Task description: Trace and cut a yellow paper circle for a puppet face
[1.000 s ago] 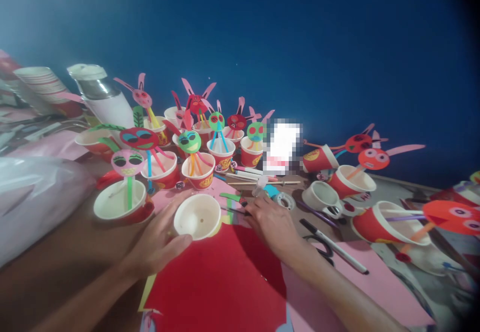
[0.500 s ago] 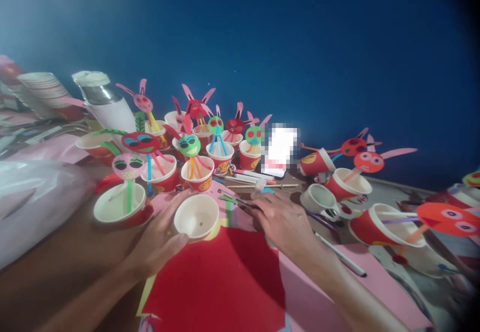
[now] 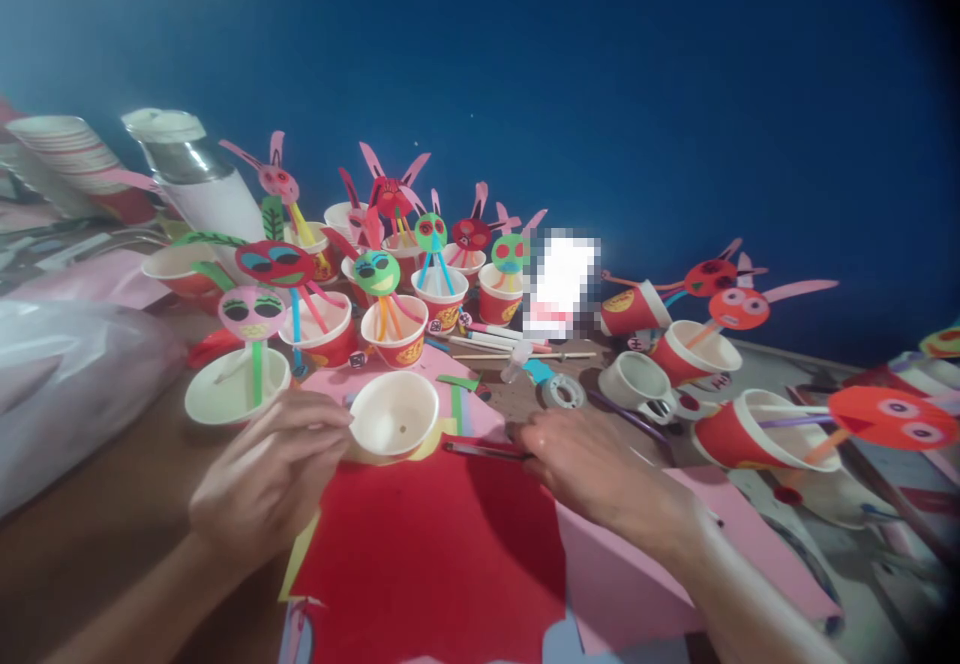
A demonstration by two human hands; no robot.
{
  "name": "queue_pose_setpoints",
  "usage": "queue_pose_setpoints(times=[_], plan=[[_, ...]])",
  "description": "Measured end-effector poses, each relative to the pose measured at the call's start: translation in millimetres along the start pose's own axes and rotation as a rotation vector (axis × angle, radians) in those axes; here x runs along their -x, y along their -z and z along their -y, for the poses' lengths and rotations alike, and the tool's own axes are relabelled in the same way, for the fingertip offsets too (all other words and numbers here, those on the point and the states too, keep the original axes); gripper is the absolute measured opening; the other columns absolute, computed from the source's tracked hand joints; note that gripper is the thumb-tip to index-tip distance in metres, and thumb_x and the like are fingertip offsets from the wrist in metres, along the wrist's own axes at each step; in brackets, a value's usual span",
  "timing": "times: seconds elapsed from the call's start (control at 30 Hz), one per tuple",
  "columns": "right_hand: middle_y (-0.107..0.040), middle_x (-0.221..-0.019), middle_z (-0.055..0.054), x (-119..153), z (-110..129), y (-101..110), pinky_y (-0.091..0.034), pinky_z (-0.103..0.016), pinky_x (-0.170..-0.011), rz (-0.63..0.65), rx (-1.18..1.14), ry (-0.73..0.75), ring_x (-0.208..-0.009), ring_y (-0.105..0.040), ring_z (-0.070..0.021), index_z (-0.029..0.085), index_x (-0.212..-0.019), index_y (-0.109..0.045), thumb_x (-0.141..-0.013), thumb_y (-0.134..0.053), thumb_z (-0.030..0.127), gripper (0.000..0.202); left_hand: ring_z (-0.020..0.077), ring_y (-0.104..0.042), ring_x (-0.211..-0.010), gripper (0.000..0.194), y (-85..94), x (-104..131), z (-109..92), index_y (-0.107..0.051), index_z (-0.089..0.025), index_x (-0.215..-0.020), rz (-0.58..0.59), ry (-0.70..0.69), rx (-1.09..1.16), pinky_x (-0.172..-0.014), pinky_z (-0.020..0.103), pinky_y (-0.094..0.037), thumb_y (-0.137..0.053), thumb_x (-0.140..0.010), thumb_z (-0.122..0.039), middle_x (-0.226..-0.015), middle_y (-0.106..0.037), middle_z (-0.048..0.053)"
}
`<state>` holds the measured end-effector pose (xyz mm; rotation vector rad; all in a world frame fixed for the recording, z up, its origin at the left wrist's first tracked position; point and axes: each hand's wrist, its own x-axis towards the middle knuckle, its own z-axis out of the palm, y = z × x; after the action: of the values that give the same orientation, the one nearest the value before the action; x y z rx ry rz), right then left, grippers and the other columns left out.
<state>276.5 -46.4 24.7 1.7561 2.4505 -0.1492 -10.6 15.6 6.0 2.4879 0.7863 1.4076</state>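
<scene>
A white-lined paper cup (image 3: pixel 394 416) with a small dark hole in its base stands at the middle, at the back edge of a red paper sheet (image 3: pixel 435 554). My left hand (image 3: pixel 274 474) has its fingers curled together, fingertips pinching at the cup's left rim. Over the right part of the red sheet, my right hand (image 3: pixel 592 459) is closed around a pair of scissors (image 3: pixel 484 448); the slim blades point left toward the cup, and the handles are hidden in my fist.
Finished cups with paper-faced figures, such as a pink face (image 3: pixel 253 314) and an orange face (image 3: pixel 892 419), crowd both sides and the back. A tape roll (image 3: pixel 562 391), white mug (image 3: pixel 636 384), markers (image 3: pixel 495 336), bright phone (image 3: pixel 562 284) and plastic bag (image 3: pixel 75 394) lie around.
My right hand has brought the scissors nearer, over the red sheet, uncovering the tape roll. My left hand has gone from spread around the cup to curled fingers at its rim.
</scene>
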Motion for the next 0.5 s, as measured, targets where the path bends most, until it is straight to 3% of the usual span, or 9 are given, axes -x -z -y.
queue_pose_setpoints(times=[0.17, 0.33, 0.4, 0.43, 0.5], plan=[[-0.062, -0.071, -0.002, 1, -2, -23, -0.020, -0.030, -0.052, 0.021, -0.023, 0.064, -0.062, -0.052, -0.0173, 0.022, -0.077, -0.059, -0.077, -0.048, 0.008, 0.018, 0.0180, -0.059, -0.078, 0.016, 2.3, 0, 4, -0.057, -0.020, -0.078, -0.024, 0.091, 0.022, -0.068, 0.033, -0.049, -0.052, -0.074, -0.005, -0.084, -0.061, 0.002], [-0.061, -0.076, -0.003, -1, 0, -22, -0.022, -0.029, -0.055, 0.098, -0.097, 0.073, -0.067, -0.053, -0.0165, 0.018, -0.076, -0.057, -0.081, -0.048, 0.012, 0.013, 0.0147, -0.056, -0.068, 0.017, -0.5, 3, 11, -0.049, -0.018, -0.065, -0.036, 0.097, 0.104, -0.062, 0.030, -0.046, -0.051, -0.075, -0.004, -0.075, -0.058, 0.002], [-0.062, -0.077, -0.004, -2, 3, -17, -0.022, -0.030, -0.056, 0.111, -0.108, 0.039, -0.071, -0.055, -0.0176, 0.018, -0.077, -0.058, -0.081, -0.047, 0.011, 0.014, 0.0177, -0.057, -0.075, 0.015, -4.9, 5, 14, -0.052, -0.019, -0.073, -0.065, 0.089, 0.141, -0.067, 0.032, -0.048, -0.062, -0.069, -0.008, -0.081, -0.058, 0.003], [-0.063, -0.078, -0.004, -2, 5, -15, -0.022, -0.030, -0.057, 0.106, -0.123, 0.028, -0.073, -0.056, -0.0180, 0.018, -0.080, -0.059, -0.081, -0.047, 0.010, 0.014, 0.0209, -0.058, -0.083, 0.022, -7.8, 6, 14, -0.054, -0.019, -0.083, -0.061, 0.111, 0.147, -0.071, 0.035, -0.049, -0.067, -0.066, -0.013, -0.088, -0.059, 0.005], [-0.064, -0.082, -0.003, -2, 9, -13, -0.023, -0.030, -0.059, 0.069, -0.171, 0.029, -0.078, -0.056, -0.0183, 0.020, -0.085, -0.060, -0.082, -0.047, 0.010, 0.016, 0.0286, -0.055, -0.103, 0.058, -14.2, 10, 13, -0.049, -0.019, -0.112, 0.014, 0.236, 0.096, -0.081, 0.040, -0.049, -0.075, -0.060, -0.026, -0.109, -0.057, 0.011]])
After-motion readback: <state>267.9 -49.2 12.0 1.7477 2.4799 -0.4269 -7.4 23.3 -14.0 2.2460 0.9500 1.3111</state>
